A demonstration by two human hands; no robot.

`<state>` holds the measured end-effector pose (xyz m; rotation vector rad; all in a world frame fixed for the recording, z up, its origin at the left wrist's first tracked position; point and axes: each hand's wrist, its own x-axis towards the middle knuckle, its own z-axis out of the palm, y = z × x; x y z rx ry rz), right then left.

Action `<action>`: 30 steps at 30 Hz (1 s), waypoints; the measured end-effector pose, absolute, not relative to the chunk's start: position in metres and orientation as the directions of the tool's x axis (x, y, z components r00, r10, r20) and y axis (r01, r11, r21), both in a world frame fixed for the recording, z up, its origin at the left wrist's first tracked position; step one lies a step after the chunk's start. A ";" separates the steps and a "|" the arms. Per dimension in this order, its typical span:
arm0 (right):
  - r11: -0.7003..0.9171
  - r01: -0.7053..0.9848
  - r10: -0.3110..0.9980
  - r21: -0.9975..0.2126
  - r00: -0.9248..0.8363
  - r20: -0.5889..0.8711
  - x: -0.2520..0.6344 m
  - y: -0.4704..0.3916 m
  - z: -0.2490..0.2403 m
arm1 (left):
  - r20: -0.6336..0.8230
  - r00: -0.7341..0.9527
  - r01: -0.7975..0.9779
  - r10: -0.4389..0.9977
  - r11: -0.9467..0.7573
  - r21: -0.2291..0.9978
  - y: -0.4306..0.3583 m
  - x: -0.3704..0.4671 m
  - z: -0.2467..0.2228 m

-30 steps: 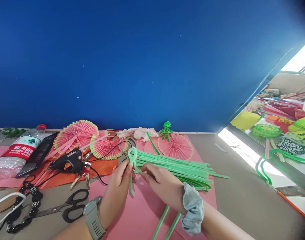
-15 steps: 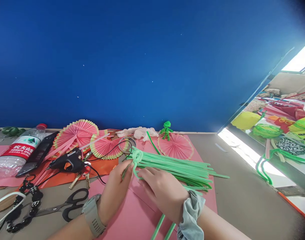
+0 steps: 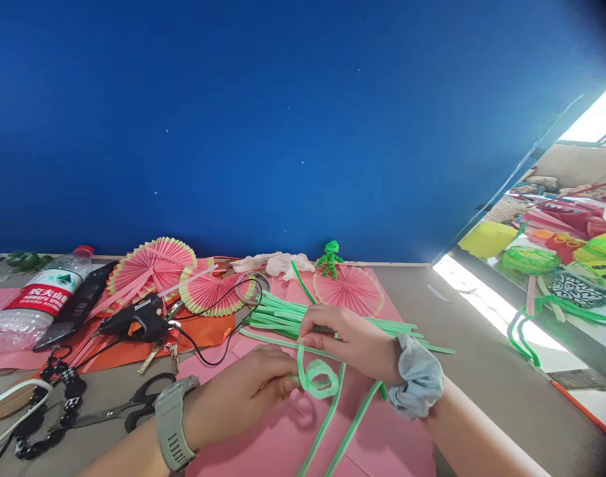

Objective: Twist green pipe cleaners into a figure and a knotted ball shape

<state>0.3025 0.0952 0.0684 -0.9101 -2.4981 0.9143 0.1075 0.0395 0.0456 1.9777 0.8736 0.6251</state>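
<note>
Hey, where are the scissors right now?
The black-handled scissors lie at lower left in the head view, blades pointing toward the black bead strand, handles beside the gray wristwatch.

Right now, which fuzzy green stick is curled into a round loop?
The curled stick at the fingertips of the left hand; the ones in the bundle behind it lie nearly straight.

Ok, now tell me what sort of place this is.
Most likely a craft workspace, perhaps a makeshift one at a table. What shows it: a bundle of fuzzy green stems, pleated paper fans, and black-handled scissors lying nearby.
</note>
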 end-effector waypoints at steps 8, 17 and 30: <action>0.536 0.449 0.726 -0.715 -0.677 0.120 0.292 0.095 0.051 | 0.016 0.267 0.098 0.963 -0.044 0.994 0.042 0.105 0.032; 0.679 0.664 0.722 -0.315 -0.681 0.121 0.281 0.079 0.052 | 0.189 0.077 0.485 0.979 -0.202 0.851 0.050 0.101 0.033; 0.745 0.667 0.666 -0.009 -0.745 -0.017 0.289 0.071 0.078 | 0.097 0.330 0.768 0.939 -0.327 0.551 0.050 0.099 0.034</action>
